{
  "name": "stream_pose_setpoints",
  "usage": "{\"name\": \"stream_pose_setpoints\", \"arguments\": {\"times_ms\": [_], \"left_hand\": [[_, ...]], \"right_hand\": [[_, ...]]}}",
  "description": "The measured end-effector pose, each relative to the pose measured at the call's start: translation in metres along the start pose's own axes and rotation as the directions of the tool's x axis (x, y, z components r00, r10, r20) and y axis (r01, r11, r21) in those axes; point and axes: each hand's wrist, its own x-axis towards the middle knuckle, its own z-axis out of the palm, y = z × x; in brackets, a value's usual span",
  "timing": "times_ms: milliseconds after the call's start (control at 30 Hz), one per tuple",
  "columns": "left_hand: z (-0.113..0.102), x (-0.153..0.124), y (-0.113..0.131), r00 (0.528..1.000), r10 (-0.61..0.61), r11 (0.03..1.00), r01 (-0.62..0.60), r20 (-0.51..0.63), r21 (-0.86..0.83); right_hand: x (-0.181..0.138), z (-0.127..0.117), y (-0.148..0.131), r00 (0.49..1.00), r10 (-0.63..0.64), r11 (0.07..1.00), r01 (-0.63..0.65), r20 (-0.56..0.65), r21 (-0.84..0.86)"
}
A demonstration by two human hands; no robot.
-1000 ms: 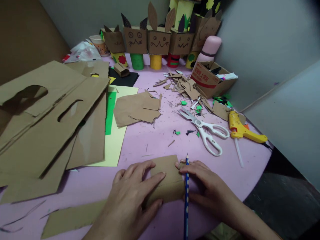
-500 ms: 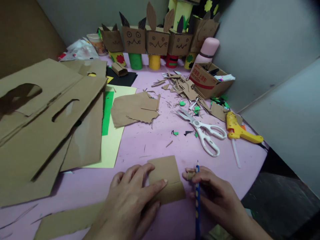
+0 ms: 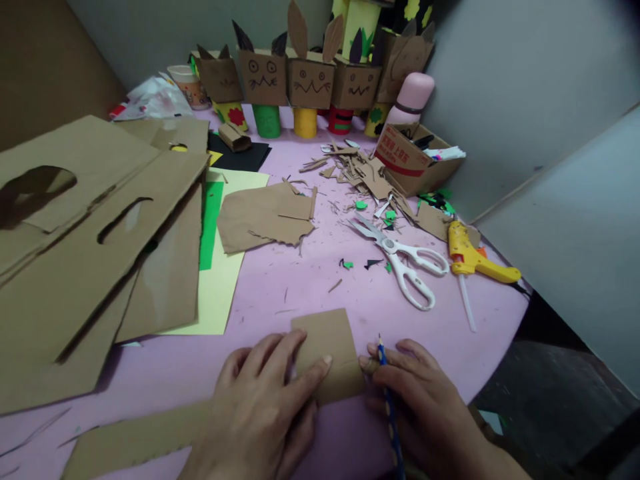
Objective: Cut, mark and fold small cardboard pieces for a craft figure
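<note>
My left hand steadies a small creased piece of cardboard, its thumb on top and its fingers along the left edge. Just right of that piece, my right hand is closed around a blue pencil with pale spots, its tip pointing away from me. A small brownish thing shows at the right fingertips by the cardboard's edge; I cannot make out whether it is a wrapping or a scrap. Partly under my left forearm lies a long cardboard strip.
Large cardboard sheets overlap yellow paper on the left. White scissors lie open beside a yellow glue gun. Cardboard scraps, a small box, a pink bottle and cardboard animal figures stand farther back.
My right hand has come slightly closer to the cardboard piece, and the pencil has tilted leftward with its tip lower. The left hand keeps its hold. The whole view has shifted slightly.
</note>
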Motion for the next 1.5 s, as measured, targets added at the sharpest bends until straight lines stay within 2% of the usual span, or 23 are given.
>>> {"name": "stream_pose_setpoints", "arguments": {"times_ms": [200,333,433,533,767,1000,1267,1500], "left_hand": [[0.003,-0.006,0.010,0.996,0.078,0.988,-0.082,0.032,0.133],[0.010,-0.008,0.016,0.987,0.153,0.976,-0.159,0.053,0.151],[0.014,-0.008,0.019,0.987,0.143,0.979,-0.152,0.079,0.137],[0.013,-0.008,0.020,0.985,0.144,0.980,-0.155,0.092,0.126],[0.009,-0.006,0.018,0.985,0.146,0.979,-0.157,0.093,0.128],[0.007,-0.002,0.017,0.989,0.119,0.988,-0.127,0.091,0.087],[0.009,0.000,0.016,0.990,0.115,0.991,-0.120,0.084,0.058],[0.010,0.000,0.015,0.993,0.115,0.991,-0.116,0.027,0.069]], "right_hand": [[0.009,-0.001,-0.015,0.993,-0.084,0.992,0.076,-0.082,-0.097],[0.011,0.002,-0.018,0.993,-0.017,0.999,0.012,-0.114,-0.047],[0.009,0.006,-0.017,0.989,0.029,1.000,-0.030,-0.148,-0.005],[0.008,0.008,-0.015,0.986,0.016,1.000,-0.015,-0.166,0.009],[0.008,0.001,-0.013,0.978,0.147,0.974,-0.117,-0.145,0.196],[0.006,0.001,-0.010,0.995,0.037,0.987,-0.021,-0.098,0.157],[0.006,0.001,-0.011,0.988,0.148,0.957,-0.129,-0.054,0.260],[0.007,-0.001,-0.015,0.988,0.155,0.943,-0.145,-0.009,0.299]]}}
